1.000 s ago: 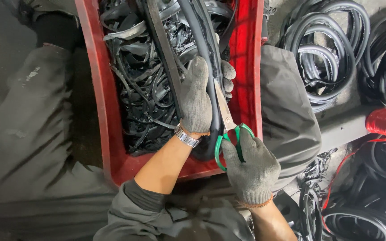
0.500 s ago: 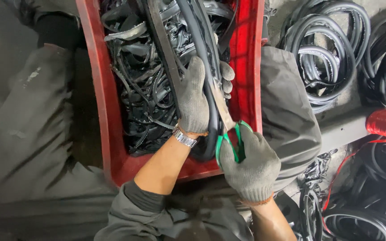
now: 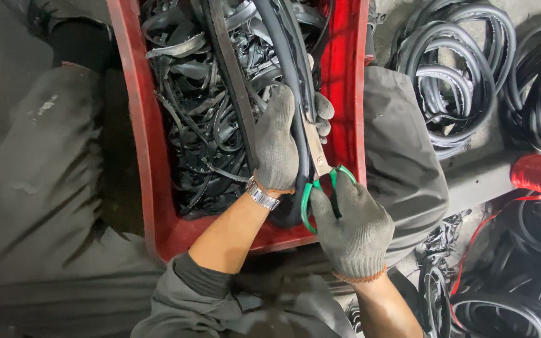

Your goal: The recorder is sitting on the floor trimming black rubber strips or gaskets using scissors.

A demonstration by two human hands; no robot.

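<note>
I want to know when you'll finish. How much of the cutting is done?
Done: the red crate already holds a big tangle of black scraps. In hand: the left hand grips a long rubber strip while the right hand works green-handled scissors along it. Left: coils of black rubber lie piled on the floor beside the crate, so plenty seems to remain.

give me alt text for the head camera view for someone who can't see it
Seen from above, a gloved left hand holds a black rubber strip over a red crate of black offcuts, while the gloved right hand works green-handled scissors along it. Coiled black rubber seals lie on the floor to the right.
</note>
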